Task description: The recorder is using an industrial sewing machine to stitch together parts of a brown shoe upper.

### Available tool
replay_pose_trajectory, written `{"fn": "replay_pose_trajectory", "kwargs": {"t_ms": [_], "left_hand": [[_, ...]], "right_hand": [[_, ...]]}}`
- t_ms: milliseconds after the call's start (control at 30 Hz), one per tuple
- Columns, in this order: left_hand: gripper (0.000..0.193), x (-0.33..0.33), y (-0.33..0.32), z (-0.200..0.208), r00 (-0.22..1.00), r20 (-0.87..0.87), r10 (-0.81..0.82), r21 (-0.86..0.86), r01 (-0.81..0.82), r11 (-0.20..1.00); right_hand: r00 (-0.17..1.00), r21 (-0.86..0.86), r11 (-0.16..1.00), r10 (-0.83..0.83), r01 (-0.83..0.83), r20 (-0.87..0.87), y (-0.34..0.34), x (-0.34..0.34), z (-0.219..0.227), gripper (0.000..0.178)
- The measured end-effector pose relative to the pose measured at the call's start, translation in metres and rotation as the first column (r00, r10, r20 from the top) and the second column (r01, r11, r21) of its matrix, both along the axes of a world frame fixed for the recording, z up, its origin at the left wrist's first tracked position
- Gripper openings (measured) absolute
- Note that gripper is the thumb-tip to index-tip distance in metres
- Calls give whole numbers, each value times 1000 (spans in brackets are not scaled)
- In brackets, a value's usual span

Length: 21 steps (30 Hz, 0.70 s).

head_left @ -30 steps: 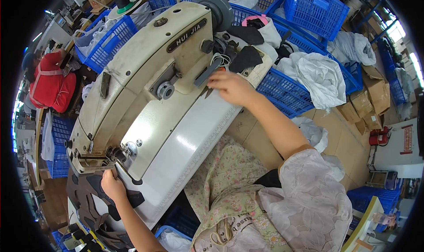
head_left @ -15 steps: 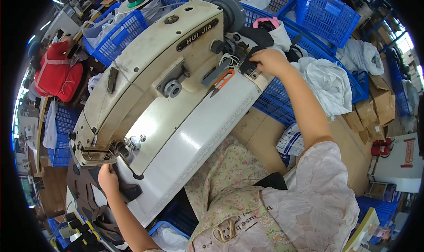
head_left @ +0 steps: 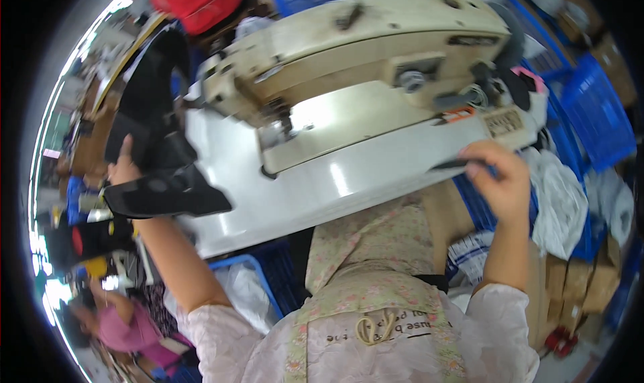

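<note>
At the left end of the sewing machine [head_left: 362,54], my left hand [head_left: 124,168] is closed on black fabric pieces [head_left: 164,194], which are cut in curved shapes. One piece lies across the wrist, and a larger dark part [head_left: 144,94] rises beyond the fingers. Most of that grip is hidden behind the cloth. My right hand [head_left: 500,178] pinches a thin dark piece [head_left: 456,163] above the front edge of the white table [head_left: 349,181], toward its right end. An orange-handled cutter [head_left: 458,115] rests on the machine bed near the right hand. Motion blurs the view.
Blue plastic baskets [head_left: 597,111] stand behind and to the right, with white sacks [head_left: 557,195] beside them. A blue bin [head_left: 261,282] with white plastic sits below the table's front edge. Cardboard boxes [head_left: 577,282] are at right. Another person in pink [head_left: 127,326] is at lower left.
The view has turned. My left hand has left the needle area and lifted black pieces at the left. My right hand has come from the machine's right end to the front edge, holding a dark piece.
</note>
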State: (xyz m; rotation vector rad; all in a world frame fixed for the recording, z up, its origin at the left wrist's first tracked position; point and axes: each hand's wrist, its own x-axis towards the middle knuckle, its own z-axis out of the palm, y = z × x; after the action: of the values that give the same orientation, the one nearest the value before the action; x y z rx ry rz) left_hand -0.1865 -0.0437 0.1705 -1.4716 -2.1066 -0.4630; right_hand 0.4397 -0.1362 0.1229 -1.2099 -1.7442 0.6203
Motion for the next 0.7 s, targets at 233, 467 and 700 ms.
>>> {"fn": "replay_pose_trajectory", "kwargs": {"t_ms": [233, 467, 700], "left_hand": [[35, 172, -48, 1, 121, 644, -755, 763, -161, 626], [55, 228, -117, 43, 346, 362, -866, 899, 118, 423], [48, 219, -129, 42, 587, 306, -750, 236, 716, 657]], "right_hand": [[685, 364, 684, 713, -632, -151, 14, -213, 14, 27], [792, 536, 768, 549, -352, -267, 3, -233, 24, 16], [621, 184, 877, 449, -444, -642, 1, -159, -18, 10]]}}
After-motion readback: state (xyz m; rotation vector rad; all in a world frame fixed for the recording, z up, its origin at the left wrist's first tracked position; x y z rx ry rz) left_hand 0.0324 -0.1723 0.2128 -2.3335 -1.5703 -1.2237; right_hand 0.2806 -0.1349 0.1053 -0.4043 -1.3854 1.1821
